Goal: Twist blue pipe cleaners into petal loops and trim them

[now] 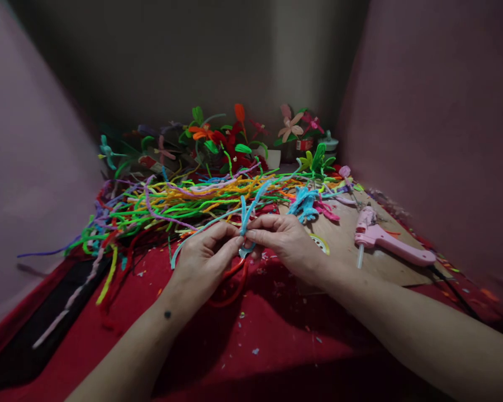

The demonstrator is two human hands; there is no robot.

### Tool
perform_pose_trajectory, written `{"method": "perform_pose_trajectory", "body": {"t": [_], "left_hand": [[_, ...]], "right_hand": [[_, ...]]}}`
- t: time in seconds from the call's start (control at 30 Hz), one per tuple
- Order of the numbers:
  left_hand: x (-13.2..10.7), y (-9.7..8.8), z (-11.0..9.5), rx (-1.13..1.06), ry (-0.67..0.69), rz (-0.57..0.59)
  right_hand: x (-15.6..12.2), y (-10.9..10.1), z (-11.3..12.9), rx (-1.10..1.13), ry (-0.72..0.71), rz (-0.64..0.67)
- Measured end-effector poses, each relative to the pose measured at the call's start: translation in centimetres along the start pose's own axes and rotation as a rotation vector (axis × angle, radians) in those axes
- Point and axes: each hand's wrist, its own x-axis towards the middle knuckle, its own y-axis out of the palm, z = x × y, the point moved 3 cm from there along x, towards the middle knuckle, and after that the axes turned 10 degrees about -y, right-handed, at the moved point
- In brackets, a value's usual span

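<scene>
Light blue pipe cleaners (pixel 251 204) are pinched between both hands, with two upper ends standing up in a V and a small loop below the fingers. My left hand (pixel 212 245) closes thumb and forefinger on them. From the other side, my right hand (pixel 279 237) grips the same piece with its fingertips. A long pale blue strand (pixel 201 228) runs past my left hand. Just under the hands are scissors with red handles (pixel 230 287); whether a finger touches them I cannot tell. A bundle of bent blue pipe cleaners (pixel 304 204) sits beyond my right hand.
Loose pipe cleaners (pixel 188 195) in many colours form a wide heap. A pink glue gun (pixel 385 243) rests on brown cardboard (pixel 339 259) at the right. Pipe-cleaner flowers (pixel 291 127) stand at the back. On the left, a black strip (pixel 37 340) crosses the red cloth (pixel 276 346).
</scene>
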Motion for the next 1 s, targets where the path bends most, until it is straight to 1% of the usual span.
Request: {"method": "perform_pose_trajectory", "body": {"t": [0.07, 0.13, 0.23, 0.3, 0.37, 0.43, 0.5, 0.57, 0.63, 0.7, 0.73, 0.8, 0.87, 0.9, 1.0], "left_hand": [[0.2, 0.0, 0.1, -0.045, -0.034, 0.026], [0.5, -0.2, 0.3, -0.125, -0.054, 0.027], [1.0, -0.6, 0.6, -0.284, -0.031, 0.020], [1.2, -0.6, 0.6, -0.384, -0.011, 0.064], [1.3, -0.6, 0.7, -0.464, -0.016, 0.138], [1.3, -0.5, 0.8, -0.515, -0.062, 0.222], [1.3, -0.4, 1.0, -0.554, -0.128, 0.281], [1.3, -0.4, 1.1, -0.582, -0.163, 0.275], [1.3, -0.5, 1.1, -0.611, -0.171, 0.225], [1.4, -0.4, 1.1, -0.657, -0.205, 0.197], [1.5, -0.2, 1.2, -0.688, -0.237, 0.207], [1.5, 0.1, 1.4, -0.735, -0.316, 0.273], [1.5, 0.4, 1.6, -0.753, -0.370, 0.341], [1.6, 0.4, 1.7, -0.753, -0.382, 0.357], [1.6, 0.3, 1.8, -0.745, -0.372, 0.341]], "right_hand": [[0.0, 0.0, 0.3, -0.002, -0.012, 0.007], [-0.1, 0.0, 0.4, 0.007, -0.022, 0.012], [-0.1, 0.0, 0.2, 0.048, 0.026, 0.059], [-0.1, 0.1, 0.0, 0.086, 0.076, 0.112], [-0.1, 0.1, -0.2, 0.130, 0.114, 0.148], [-0.1, 0.1, -0.3, 0.181, 0.154, 0.179], [-0.1, 0.2, -0.5, 0.232, 0.204, 0.218], [-0.1, 0.3, -0.6, 0.264, 0.231, 0.238], [0.0, 0.2, -0.6, 0.259, 0.213, 0.205], [0.1, 0.1, -0.6, 0.223, 0.158, 0.137], [0.1, 0.0, -0.5, 0.201, 0.126, 0.098], [0.0, -0.1, -0.3, 0.153, 0.073, 0.043], [-0.1, -0.1, 0.0, 0.110, 0.031, 0.027], [-0.2, 0.0, 0.1, 0.094, 0.010, 0.034], [-0.3, 0.0, 0.4, 0.098, -0.056, 0.048]]}}
